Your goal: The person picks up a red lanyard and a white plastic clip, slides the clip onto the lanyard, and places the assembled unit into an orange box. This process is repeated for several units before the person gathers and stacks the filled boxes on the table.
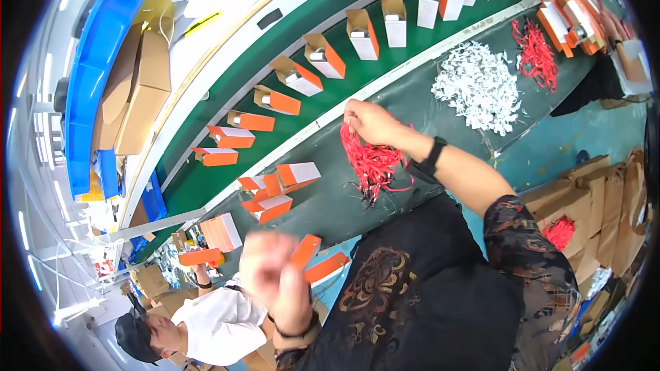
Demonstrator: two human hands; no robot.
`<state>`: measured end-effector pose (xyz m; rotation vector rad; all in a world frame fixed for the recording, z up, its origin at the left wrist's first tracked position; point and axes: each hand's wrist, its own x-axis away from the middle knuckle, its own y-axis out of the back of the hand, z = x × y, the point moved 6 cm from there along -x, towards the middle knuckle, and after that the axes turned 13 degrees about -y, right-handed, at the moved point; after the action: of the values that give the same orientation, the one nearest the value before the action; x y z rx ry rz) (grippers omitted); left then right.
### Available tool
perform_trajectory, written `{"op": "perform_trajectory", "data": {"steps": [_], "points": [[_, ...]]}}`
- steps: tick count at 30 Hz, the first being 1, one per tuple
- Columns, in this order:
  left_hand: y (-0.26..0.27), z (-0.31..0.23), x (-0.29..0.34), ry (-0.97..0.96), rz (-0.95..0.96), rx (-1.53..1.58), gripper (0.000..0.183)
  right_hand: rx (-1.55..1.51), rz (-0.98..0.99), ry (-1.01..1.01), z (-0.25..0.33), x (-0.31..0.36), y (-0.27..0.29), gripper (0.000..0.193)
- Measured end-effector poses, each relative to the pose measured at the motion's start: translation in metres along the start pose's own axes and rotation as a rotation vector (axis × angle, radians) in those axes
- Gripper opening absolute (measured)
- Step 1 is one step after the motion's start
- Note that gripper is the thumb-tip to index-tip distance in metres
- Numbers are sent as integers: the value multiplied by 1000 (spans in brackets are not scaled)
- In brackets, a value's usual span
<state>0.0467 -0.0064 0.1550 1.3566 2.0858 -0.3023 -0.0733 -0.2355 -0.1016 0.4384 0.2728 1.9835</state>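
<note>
My right hand [375,124], with a dark watch on its wrist, is closed at the top of a bunch of red cords [371,161] on the dark green bench. Its fingers pinch some of the cords. My left hand [278,282] is raised at the lower left and smeared by motion, its fingers partly curled. Orange boxes [326,268] show right beside it; I cannot tell whether it holds one. Several open orange and white boxes [275,199] stand on the bench ahead of my left hand.
Open boxes [320,55] stand in a long row on a green conveyor [185,185]. A pile of small white pieces [478,86] and more red cords [533,55] lie to the right. A co-worker in a white shirt [213,323] is at lower left. Cardboard boxes [591,213] stand at right.
</note>
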Motion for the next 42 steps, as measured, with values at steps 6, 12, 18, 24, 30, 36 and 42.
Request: {"op": "perform_trajectory", "data": {"steps": [6, 12, 18, 24, 30, 36, 42], "points": [[-23, 150, 33, 513, -248, 171, 19, 404, 66, 66, 1, -15, -6, 22], [-53, 106, 130, 1063, -253, 881, 12, 597, 17, -380, -145, -54, -69, 28], [-28, 98, 166, 1052, 46, 396, 17, 730, 6, -247, -152, -50, -66, 17], [-8, 137, 158, 829, 94, 262, 20, 464, -256, 141, -44, 4, -10, 14], [-17, 147, 85, 292, 145, -41, 46, 170, -77, 85, 80, 65, 35, 10], [-76, 134, -6, -201, 307, -53, 81, 221, -111, 266, 181, 120, 73, 7], [-128, 170, 17, 38, 590, 232, 39, 118, -138, 238, 222, 142, 112, 16]]}}
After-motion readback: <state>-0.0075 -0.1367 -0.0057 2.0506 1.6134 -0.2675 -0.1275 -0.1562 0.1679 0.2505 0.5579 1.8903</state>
